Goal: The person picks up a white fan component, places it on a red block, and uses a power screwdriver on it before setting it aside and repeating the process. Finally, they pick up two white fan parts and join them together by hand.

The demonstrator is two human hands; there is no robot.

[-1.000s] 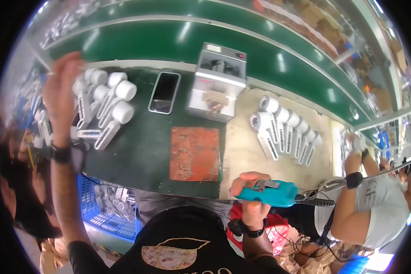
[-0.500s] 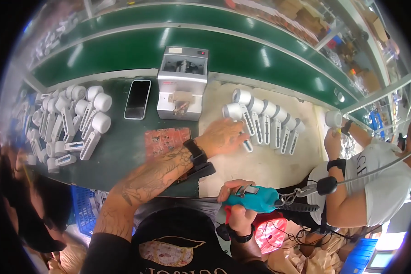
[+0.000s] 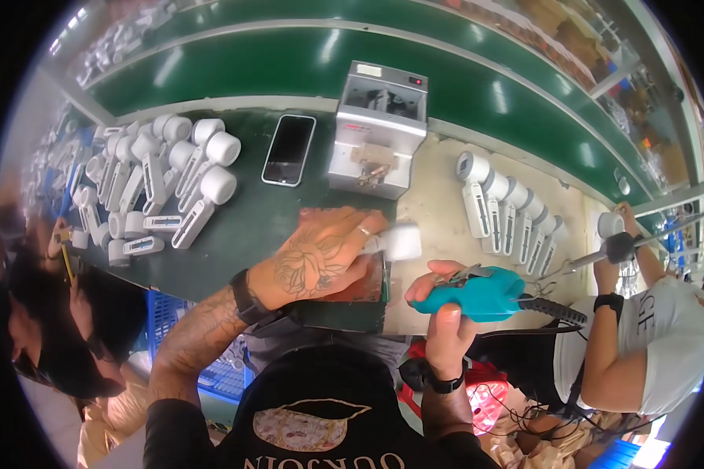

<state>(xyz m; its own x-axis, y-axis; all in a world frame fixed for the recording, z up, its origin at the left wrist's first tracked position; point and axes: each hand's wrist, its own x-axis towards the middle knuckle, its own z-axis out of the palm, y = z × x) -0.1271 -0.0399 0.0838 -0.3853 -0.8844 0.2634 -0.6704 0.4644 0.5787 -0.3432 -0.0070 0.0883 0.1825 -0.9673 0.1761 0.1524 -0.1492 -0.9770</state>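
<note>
My left hand (image 3: 321, 262) is closed round the handle of a white handheld device with a round head (image 3: 404, 241). It holds the device low over a reddish patterned mat (image 3: 360, 291), the head pointing right; the fingers hide most of the handle. My right hand (image 3: 446, 316) grips a teal power screwdriver (image 3: 477, 295), thumb below and fingers on top. A metal hanger and black coiled cord run from the tool's right end, and its bit is not visible. Right of my hands stands a slanted row of similar white devices (image 3: 511, 207), handles toward me.
More white devices (image 3: 152, 180) lie piled at the left. A black phone (image 3: 289, 150) and a grey screw-feeder machine (image 3: 374, 144) stand at the back of the table. A co-worker in a white shirt (image 3: 653, 336) works at the right; a blue crate (image 3: 172, 313) sits below the left edge.
My left hand has taken the nearest device from the row's left end and carried it left to the mat. The screwdriver has risen slightly in my right hand. The view has shifted.
</note>
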